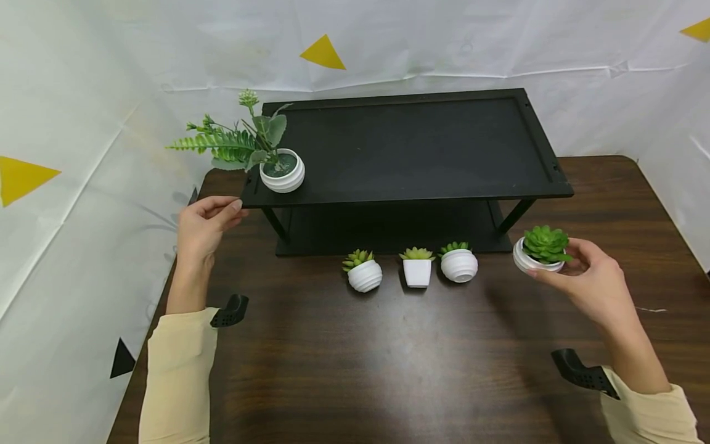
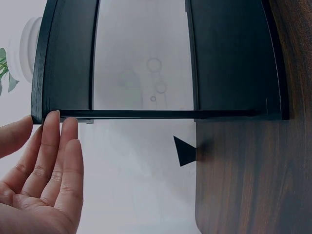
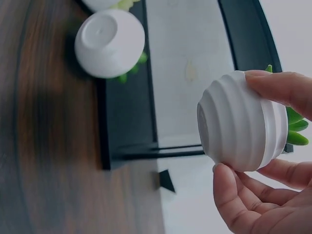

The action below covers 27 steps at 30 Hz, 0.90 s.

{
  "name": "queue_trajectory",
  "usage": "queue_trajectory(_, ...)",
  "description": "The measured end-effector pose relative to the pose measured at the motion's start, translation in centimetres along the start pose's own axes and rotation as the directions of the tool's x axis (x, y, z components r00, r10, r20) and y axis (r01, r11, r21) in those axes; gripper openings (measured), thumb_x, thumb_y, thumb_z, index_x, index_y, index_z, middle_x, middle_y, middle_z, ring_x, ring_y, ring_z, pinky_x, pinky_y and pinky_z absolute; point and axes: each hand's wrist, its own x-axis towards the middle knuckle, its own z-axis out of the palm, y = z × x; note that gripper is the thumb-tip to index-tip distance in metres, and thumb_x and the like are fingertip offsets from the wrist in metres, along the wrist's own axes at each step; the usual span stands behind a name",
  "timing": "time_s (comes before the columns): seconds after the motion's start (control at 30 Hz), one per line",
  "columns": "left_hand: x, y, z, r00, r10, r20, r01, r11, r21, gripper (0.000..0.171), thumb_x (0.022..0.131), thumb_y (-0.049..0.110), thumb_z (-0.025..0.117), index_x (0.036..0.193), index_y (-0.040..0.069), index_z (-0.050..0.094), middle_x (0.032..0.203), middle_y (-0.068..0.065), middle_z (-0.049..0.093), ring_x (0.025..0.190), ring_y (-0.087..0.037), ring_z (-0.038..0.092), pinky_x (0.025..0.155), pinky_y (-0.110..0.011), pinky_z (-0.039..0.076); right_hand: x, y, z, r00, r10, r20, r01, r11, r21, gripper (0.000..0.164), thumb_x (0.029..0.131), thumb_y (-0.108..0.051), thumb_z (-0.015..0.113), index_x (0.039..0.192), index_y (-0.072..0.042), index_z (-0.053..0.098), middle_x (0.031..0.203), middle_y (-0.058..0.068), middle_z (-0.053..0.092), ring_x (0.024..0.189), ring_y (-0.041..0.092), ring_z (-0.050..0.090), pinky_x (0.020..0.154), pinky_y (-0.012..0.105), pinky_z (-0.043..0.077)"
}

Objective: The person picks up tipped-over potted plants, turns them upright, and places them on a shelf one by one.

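Note:
My left hand (image 1: 201, 229) pinches the front left corner of a two-tier black shelf (image 1: 410, 151). In the left wrist view its thumb is on the top side and the fingertips (image 2: 51, 119) are under the board. My right hand (image 1: 601, 280) holds a potted green succulent (image 1: 546, 244) above the table, to the right of the shelf. Thumb and fingers go round its ribbed white pot (image 3: 239, 122) in the right wrist view. On the shelf's top left corner stands a leafy plant in a white pot (image 1: 283, 174).
Three small potted succulents lie or lean along the shelf's front edge: a left round one (image 1: 365, 275), a square one (image 1: 417, 272) and a right round one (image 1: 459, 265). All are on the dark wooden table (image 1: 388, 370). White sheeting (image 1: 421, 37) hangs behind and beside it.

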Motion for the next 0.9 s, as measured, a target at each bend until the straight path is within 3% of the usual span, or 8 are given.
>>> queue_trajectory(0.4, 0.0, 0.1, 0.1, 1.0, 0.012, -0.001, -0.012, 1.0, -0.004, 0.017, 0.083, 0.004, 0.067, 0.095, -0.007, 0.064, 0.073, 0.0, 0.067, 0.068, -0.01, 0.067, 0.065, -0.017, 0.053, -0.1, -2.8, 0.4, 0.991, -0.12, 0.058, 0.118, 0.992, 0.035, 0.067, 0.075, -0.024, 0.077, 0.125, 0.005, 0.045, 0.107, 0.021, 0.055, 0.07, -0.011, 0.05, 0.054, 0.013, 0.043)
queue_trajectory(0.9, -0.1, 0.1, 0.0, 1.0, 0.01, -0.002, -0.01, 1.0, -0.001, 0.012, 0.082, 0.004, 0.067, 0.091, -0.003, 0.065, 0.072, 0.001, 0.067, 0.066, -0.008, 0.066, 0.064, -0.017, 0.053, 0.6, -8.8, 1.1, 0.96, -0.262, 0.095, 0.255, 0.964, 0.081, 0.059, 0.07, -0.024, 0.081, 0.118, -0.003, 0.052, 0.1, 0.011, 0.06, 0.067, 0.004, 0.058, 0.052, 0.018, 0.044)
